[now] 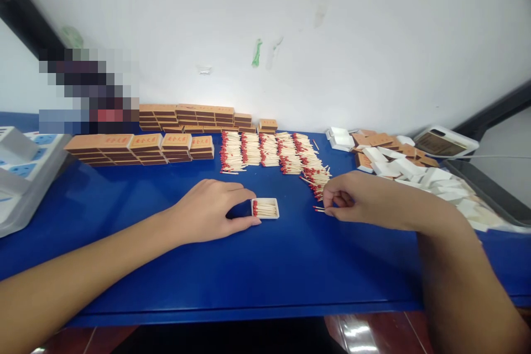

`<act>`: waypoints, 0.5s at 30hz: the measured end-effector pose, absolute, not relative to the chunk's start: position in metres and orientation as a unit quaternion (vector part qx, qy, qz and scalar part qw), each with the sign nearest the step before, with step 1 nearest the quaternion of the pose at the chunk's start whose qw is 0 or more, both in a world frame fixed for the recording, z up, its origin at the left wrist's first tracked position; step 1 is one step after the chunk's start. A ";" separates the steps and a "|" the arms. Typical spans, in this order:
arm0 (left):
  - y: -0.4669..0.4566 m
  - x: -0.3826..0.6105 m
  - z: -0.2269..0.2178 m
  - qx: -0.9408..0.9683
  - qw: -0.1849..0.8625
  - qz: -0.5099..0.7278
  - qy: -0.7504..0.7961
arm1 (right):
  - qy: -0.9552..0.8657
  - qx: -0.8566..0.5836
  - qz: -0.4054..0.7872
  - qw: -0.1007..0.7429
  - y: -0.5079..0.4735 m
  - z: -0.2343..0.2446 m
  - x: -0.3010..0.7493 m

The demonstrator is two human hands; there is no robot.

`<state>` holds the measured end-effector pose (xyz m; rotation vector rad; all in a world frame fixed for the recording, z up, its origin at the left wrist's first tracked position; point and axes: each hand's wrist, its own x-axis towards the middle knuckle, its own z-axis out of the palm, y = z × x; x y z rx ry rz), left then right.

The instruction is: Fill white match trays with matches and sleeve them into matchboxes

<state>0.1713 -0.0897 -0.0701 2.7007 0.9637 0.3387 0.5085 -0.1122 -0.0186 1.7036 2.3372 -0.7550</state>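
Observation:
A small white matchbox tray (265,208) filled with red-tipped matches lies on the blue table (249,265). My left hand (211,211) rests beside it, thumb and forefinger gripping its left end. My right hand (360,200) lies to the right, fingers curled and pinching a few loose matches (319,209) on the table. Rows of red-tipped matches (269,150) are laid out just beyond both hands.
Stacks of brown matchboxes (141,148) line the back left, with more (194,117) against the white wall. A heap of white trays and brown sleeves (398,161) sits at the right. A phone (443,142) lies far right. White power strips (20,168) stand at the left edge.

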 end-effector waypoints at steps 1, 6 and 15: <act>-0.090 0.171 -0.070 0.928 0.126 0.115 0.331 | 0.780 0.571 -0.246 0.075 -0.111 -0.019 0.509; -0.090 0.173 -0.069 0.930 0.119 0.111 0.330 | 0.779 0.578 -0.231 0.072 -0.108 -0.022 0.510; -0.090 0.173 -0.067 0.928 0.124 0.110 0.334 | 0.787 0.553 -0.268 0.060 -0.106 -0.024 0.509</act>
